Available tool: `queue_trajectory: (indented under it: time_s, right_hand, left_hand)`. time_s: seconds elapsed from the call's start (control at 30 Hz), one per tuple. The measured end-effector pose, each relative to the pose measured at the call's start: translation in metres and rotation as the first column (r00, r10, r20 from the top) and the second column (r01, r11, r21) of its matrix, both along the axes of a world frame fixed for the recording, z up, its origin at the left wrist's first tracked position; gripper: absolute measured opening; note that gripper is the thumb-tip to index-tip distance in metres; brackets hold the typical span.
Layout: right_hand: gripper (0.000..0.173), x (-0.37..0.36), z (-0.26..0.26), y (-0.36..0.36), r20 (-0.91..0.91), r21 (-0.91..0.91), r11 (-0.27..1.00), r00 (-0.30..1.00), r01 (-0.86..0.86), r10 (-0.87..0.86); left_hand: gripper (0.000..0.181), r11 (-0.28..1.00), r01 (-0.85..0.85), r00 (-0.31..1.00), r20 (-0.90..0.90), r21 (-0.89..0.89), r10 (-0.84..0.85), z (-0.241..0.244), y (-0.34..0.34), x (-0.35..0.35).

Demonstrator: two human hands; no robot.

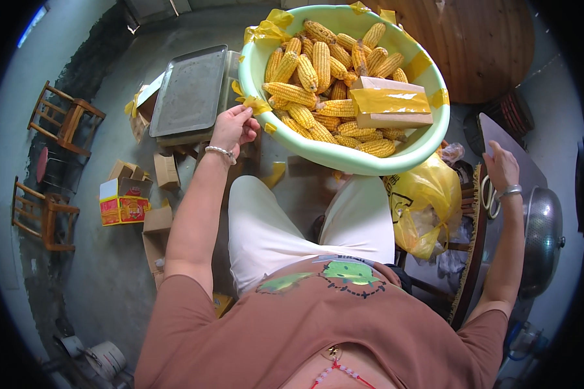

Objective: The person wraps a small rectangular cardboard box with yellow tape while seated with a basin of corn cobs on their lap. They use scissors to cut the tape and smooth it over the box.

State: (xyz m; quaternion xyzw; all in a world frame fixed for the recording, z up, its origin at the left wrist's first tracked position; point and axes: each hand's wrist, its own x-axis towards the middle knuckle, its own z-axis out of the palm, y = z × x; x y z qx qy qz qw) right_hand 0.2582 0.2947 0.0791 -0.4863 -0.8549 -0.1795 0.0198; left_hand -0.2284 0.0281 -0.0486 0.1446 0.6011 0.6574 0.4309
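Note:
A pale green plastic basin (pixel 345 163) stands before me, filled with dried corn cobs (pixel 322 63). On the cobs at its right lies a small cardboard box (pixel 393 103) with yellow tape across it. Pieces of yellow tape (pixel 267 29) stick to the basin's rim. My left hand (pixel 236 127) is at the basin's left rim, thumb and forefinger pinching a piece of yellow tape. My right hand (pixel 502 164) is over the table at the right, above the handles of scissors (pixel 489 197); its fingers are partly bent, and whether it touches anything there cannot be told.
A grey metal tray (pixel 190 90) lies left of the basin. Open cardboard boxes (pixel 126 202) and small wooden chairs (pixel 68 121) stand on the floor at the left. A yellow plastic bag (pixel 423 204) hangs at the right, near a metal colander (pixel 544 243). A round wooden tabletop (pixel 472 44) is beyond.

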Motion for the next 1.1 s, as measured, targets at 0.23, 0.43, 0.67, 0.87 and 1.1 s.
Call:
queue_trajectory:
  time_s: [0.23,0.43,0.67,0.87,1.1]
  right_hand:
    - [0.02,-0.181,-0.025,-0.089,-0.181,-0.053,0.642,0.64,-0.765,0.747]
    - [0.019,-0.235,-0.036,-0.125,-0.147,-0.277,0.493,0.543,-0.825,0.827]
    - [0.042,-0.302,-0.039,-0.137,-0.301,-0.079,0.397,0.402,-0.914,0.865]
    - [0.044,-0.368,-0.084,-0.121,-0.217,-0.233,0.469,0.516,-0.852,0.829]
    - [0.032,-0.377,-0.082,-0.123,-0.154,-0.407,0.496,0.593,-0.767,0.79]
  left_hand:
    - [0.006,0.964,-0.186,0.953,0.275,0.191,0.13,-0.016,-0.012,-0.008]
    - [0.007,0.982,-0.014,0.967,0.252,0.188,-0.035,-0.032,-0.026,-0.004]
    - [0.03,0.915,-0.023,0.952,0.289,0.404,-0.104,-0.006,-0.024,0.022]
    - [0.025,0.926,-0.064,0.915,0.393,0.372,-0.094,-0.023,-0.01,0.024]
    - [0.037,0.793,-0.49,0.767,0.611,0.361,0.196,-0.057,-0.023,0.025]
